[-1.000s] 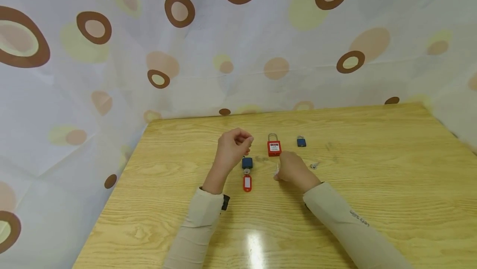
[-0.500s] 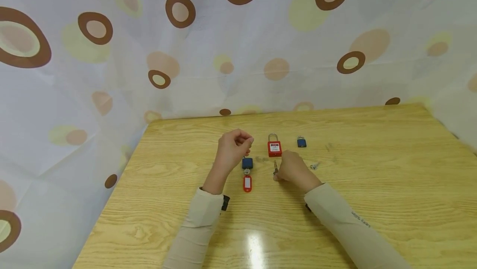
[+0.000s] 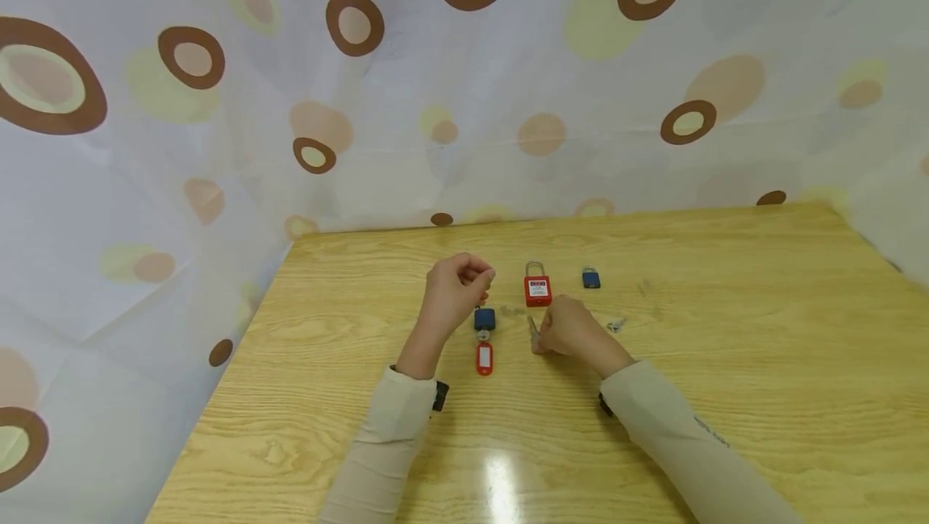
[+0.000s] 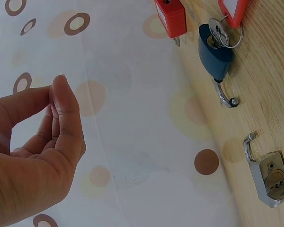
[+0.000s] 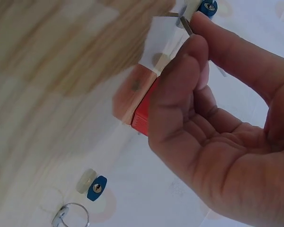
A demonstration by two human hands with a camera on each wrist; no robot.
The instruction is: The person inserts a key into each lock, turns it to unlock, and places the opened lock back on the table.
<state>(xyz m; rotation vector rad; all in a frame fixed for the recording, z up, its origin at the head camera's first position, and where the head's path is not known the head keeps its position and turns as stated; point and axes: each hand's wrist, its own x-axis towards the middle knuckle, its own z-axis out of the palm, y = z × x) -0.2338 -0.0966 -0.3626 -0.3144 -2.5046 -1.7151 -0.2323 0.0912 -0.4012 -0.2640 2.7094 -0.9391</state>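
Note:
My right hand point(image 3: 573, 330) pinches a small metal key point(image 5: 185, 24) between thumb and forefinger, low over the table in front of a red padlock point(image 3: 538, 290). The padlock has a white label, and in the right wrist view the hand partly hides it. Above a blue padlock point(image 3: 485, 319) hovers my left hand point(image 3: 456, 290), fingers curled, thumb tip meeting a fingertip, nothing visible between them. A key point(image 4: 219, 32) sits in that blue padlock, and its ring joins a red key tag point(image 3: 485, 358). The blue padlock's shackle point(image 4: 222, 94) stands open.
A second blue padlock point(image 3: 591, 278) lies at the back right, with loose keys on a ring point(image 3: 615, 325) nearer the right forearm. A metal-faced padlock point(image 4: 270, 176) with a raised shackle shows in the left wrist view. Behind the wooden table point(image 3: 726, 330) hangs a patterned cloth point(image 3: 406, 145).
The key in my right hand has come into clearer sight, first pointing away, now tilted leftward. My left hand has stayed in place. The whole head view has shifted slightly.

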